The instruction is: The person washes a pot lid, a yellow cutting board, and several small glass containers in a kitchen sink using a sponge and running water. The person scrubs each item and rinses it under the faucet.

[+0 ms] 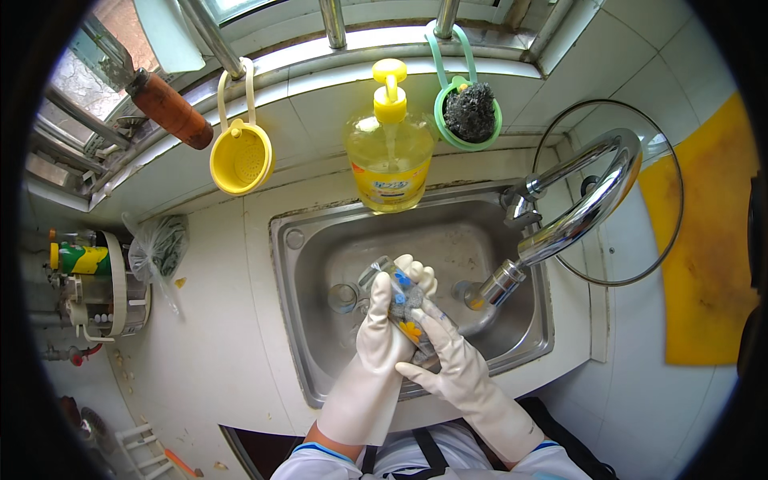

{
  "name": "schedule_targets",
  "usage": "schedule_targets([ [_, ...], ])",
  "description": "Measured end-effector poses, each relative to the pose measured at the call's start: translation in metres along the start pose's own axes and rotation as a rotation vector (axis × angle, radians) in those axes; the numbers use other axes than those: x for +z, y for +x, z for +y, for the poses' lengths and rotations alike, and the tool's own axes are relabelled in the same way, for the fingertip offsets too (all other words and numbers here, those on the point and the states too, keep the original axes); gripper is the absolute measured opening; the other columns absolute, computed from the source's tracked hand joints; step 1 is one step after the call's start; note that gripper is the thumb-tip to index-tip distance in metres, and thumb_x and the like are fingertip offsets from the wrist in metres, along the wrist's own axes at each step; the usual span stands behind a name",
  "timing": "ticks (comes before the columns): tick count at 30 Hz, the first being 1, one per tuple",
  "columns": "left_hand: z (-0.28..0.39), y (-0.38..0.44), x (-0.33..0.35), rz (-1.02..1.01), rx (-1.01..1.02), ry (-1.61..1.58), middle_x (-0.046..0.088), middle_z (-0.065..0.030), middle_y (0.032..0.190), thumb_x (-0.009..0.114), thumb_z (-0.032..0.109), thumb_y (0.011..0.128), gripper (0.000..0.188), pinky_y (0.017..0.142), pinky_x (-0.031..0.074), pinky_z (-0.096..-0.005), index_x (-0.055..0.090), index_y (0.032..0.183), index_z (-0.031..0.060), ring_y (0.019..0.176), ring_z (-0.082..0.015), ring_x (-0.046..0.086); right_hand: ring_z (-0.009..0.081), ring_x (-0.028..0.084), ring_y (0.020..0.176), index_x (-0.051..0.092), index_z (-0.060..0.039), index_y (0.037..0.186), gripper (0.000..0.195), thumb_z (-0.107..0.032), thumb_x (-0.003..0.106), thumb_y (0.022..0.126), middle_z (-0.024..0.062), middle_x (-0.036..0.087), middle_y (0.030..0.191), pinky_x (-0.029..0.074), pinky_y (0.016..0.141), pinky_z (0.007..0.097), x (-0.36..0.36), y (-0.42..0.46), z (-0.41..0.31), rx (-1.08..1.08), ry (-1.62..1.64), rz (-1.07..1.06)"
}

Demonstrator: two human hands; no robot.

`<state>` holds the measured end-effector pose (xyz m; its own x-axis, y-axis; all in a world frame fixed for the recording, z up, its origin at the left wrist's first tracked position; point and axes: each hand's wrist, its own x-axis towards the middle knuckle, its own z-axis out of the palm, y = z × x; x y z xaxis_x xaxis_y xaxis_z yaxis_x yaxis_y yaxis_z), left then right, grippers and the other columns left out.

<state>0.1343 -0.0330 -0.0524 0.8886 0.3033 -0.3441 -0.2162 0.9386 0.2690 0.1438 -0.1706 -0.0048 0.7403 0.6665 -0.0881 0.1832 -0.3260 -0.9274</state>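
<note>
Over a stainless steel sink (pixel 312 366), my left hand (pixel 381 330), in a white rubber glove, holds a clear drinking glass with blue and orange flowers (pixel 401 279), tilted. My right hand (pixel 447 348), gloved alike, presses a grey scouring pad (pixel 408 302) on the glass; whether part of the pad is inside it I cannot tell. Another clear glass (pixel 343 298) stands in the sink left of my hands. A further glass (pixel 468 294) with an orange mark sits to the right, partly under the tap's spout.
A chrome tap (pixel 576 222) arches over the sink's right side, by a glass lid (pixel 677 228) and yellow board (pixel 696 258). Behind stand a yellow soap pump bottle (pixel 393 174), a yellow hanging strainer (pixel 240 159) and a green holder (pixel 468 144) with steel wool (pixel 471 114). A plastic bag (pixel 162 246) lies left.
</note>
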Motion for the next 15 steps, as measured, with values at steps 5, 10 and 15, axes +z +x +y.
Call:
schedule_targets([
  [5, -0.007, -0.004, -0.02, -0.034, -0.085, 0.156, 0.064, -0.0093, 0.123, 0.072, 0.044, 0.1, 0.063, 0.112, 0.043, -0.0428, 0.053, 0.144, 0.0038, 0.124, -0.0281, 0.057, 0.0294, 0.049, 0.146, 0.048, -0.004, 0.155, 0.068, -0.02, 0.077, 0.096, 0.0178, 0.05, 0.158, 0.039, 0.123, 0.0395, 0.015, -0.003, 0.044, 0.034, 0.367, -0.133],
  [10, 0.013, -0.004, 0.007, -0.297, 0.066, 0.068, 0.059, -0.009, 0.133, 0.077, 0.042, 0.096, 0.07, 0.111, 0.044, -0.0423, 0.049, 0.152, 0.01, 0.126, -0.0251, 0.056, 0.0136, 0.073, 0.087, 0.062, -0.008, 0.137, 0.035, -0.009, 0.069, 0.102, 0.0065, 0.074, 0.115, 0.063, 0.072, 0.0274, 0.007, -0.02, 0.026, 0.667, 1.455, 0.036],
  [15, 0.011, 0.006, 0.002, -0.125, 0.081, 0.087, 0.063, -0.0116, 0.129, 0.073, 0.037, 0.1, 0.059, 0.111, 0.046, -0.0439, 0.053, 0.146, 0.0061, 0.125, -0.0267, 0.059, 0.0138, 0.07, 0.088, 0.07, -0.007, 0.117, 0.021, -0.003, 0.074, 0.097, 0.0048, 0.073, 0.106, 0.055, 0.078, 0.0269, 0.032, -0.012, 0.029, 0.104, 0.609, 0.203],
])
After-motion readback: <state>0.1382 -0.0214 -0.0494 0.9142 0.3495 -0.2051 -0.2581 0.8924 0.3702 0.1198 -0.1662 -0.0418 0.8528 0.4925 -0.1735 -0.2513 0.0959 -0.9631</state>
